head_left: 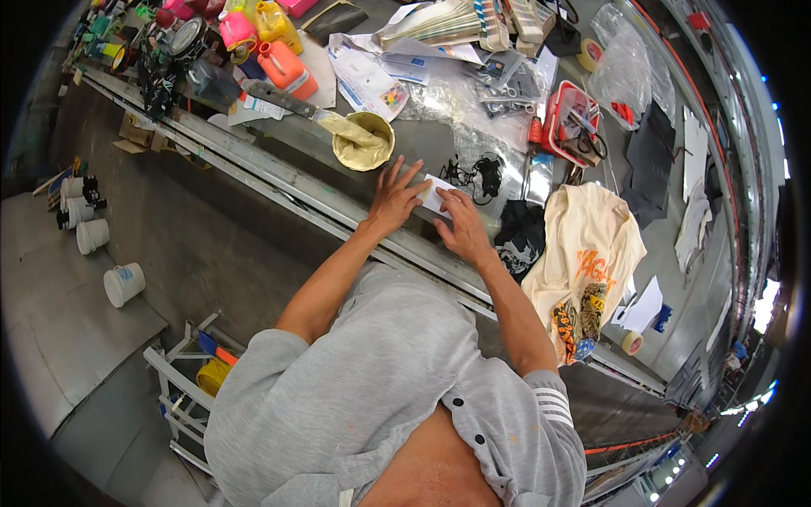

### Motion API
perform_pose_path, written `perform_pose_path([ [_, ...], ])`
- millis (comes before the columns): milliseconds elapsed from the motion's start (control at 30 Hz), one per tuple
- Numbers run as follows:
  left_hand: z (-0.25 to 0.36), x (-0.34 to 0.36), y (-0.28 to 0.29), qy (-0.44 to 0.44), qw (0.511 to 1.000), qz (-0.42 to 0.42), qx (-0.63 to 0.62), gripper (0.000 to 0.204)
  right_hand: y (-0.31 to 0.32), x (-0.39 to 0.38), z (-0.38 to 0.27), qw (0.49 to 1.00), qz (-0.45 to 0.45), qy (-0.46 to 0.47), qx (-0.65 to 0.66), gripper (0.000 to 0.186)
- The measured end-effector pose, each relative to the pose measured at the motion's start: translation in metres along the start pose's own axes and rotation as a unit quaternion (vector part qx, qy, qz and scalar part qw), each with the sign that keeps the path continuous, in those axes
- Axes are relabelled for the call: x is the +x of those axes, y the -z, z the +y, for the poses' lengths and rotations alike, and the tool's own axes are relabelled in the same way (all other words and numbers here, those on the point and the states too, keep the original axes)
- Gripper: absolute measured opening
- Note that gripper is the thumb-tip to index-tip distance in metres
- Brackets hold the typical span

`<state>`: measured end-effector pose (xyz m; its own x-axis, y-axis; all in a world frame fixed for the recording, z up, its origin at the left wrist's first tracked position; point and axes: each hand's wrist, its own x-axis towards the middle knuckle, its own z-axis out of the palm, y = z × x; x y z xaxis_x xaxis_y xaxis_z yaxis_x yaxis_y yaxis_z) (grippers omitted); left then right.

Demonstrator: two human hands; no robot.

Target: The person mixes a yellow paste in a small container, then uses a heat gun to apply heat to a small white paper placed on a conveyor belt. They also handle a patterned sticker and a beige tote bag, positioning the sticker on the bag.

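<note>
On the bench edge in front of me lies a small white piece of paper [434,195], with a yellowish patch near its left end. My left hand [393,199] rests at that end, fingers spread and the thumb side touching the paper. From the other side my right hand [464,225] lays its fingertips on the paper, fingers apart and slightly bent. Just beyond my left hand stands a tub [361,157] of cream-yellow paste. A coated spatula [291,101] lies across its rim, handle to the left. A tangled black cord [483,176] is beyond my right hand.
Paint bottles [287,69] crowd the bench's far left. A red basket [574,122] holds scissors and tools. Right of my hands lie black cloth [521,237] and a printed cream garment [587,245]. White buckets [125,285] stand on the floor; a metal frame [182,389] is at lower left.
</note>
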<state>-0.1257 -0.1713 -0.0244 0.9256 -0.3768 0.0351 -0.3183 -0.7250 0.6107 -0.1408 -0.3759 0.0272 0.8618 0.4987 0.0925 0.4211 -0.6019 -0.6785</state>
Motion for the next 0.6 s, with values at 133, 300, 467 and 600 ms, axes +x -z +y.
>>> perform_pose_path([
  [133,-0.002,0.0,-0.003,0.002,1.0,0.013,-0.018,0.045,0.0,0.003,0.003,0.999,-0.02,0.011,-0.037,0.03],
  [300,-0.003,0.0,-0.001,0.001,0.999,0.016,-0.027,0.047,-0.001,0.005,0.007,0.998,-0.028,0.014,-0.06,0.026],
  [467,-0.003,0.0,0.0,0.001,1.0,0.013,-0.022,0.046,-0.004,0.007,0.009,0.997,-0.027,0.026,-0.071,0.025],
  [600,-0.003,0.001,0.0,0.002,1.0,0.01,-0.025,0.045,-0.009,0.002,0.012,0.993,-0.048,0.022,-0.102,0.028],
])
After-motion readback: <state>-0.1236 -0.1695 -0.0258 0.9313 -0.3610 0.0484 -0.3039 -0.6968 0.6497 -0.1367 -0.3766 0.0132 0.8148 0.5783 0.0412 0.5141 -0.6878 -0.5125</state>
